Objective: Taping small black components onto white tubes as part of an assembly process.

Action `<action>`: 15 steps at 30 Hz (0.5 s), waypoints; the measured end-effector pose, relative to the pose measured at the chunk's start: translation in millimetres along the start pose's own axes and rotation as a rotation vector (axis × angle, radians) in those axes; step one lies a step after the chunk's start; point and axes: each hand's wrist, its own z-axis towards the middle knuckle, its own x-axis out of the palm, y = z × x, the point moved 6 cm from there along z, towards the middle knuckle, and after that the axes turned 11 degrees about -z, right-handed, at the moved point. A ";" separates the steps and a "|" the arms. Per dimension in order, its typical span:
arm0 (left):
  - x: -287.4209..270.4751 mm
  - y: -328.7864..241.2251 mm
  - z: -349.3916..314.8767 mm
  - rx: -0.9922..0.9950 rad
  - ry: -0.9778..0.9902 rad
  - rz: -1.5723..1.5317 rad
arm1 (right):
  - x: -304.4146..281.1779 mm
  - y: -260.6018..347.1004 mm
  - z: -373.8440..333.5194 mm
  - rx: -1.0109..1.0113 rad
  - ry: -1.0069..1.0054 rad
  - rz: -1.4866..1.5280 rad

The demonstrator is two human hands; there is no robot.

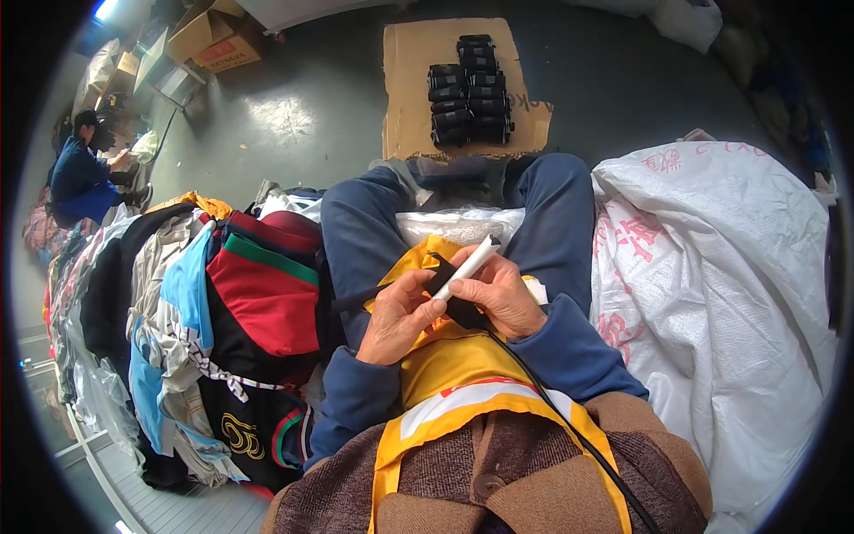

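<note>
The person sits with a yellow apron [463, 360] over the lap, working close to the body. The right hand [500, 294] grips a white pen-shaped tool [471, 264], tip pointing far and up, while the left hand [402, 316] pinches a small black piece [452, 298] against it, steadying it. Finished-looking black pieces [471, 91] are stacked on cardboard [409, 80] on the far floor; folded clothes [258, 294] lie left, a white sack [729, 294] right.

Both hands meet over the lap: the left hand [402, 316] pinches a small black piece [461, 307], the right hand [500, 292] holds a white pen-shaped tool [470, 264]; folded clothes [222, 303] lie left, white sack [721, 294] right
</note>
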 end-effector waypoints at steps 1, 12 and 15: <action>-1.6 1.6 -0.1 0.001 -0.001 0.000 | -0.7 -0.7 0.2 0.017 0.002 -0.011; -6.5 15.8 -2.6 -0.070 -0.042 -0.170 | -18.4 7.8 7.6 0.025 0.013 0.142; -6.4 11.3 0.2 -0.006 -0.053 -0.146 | 1.6 7.1 3.6 0.028 0.140 -0.106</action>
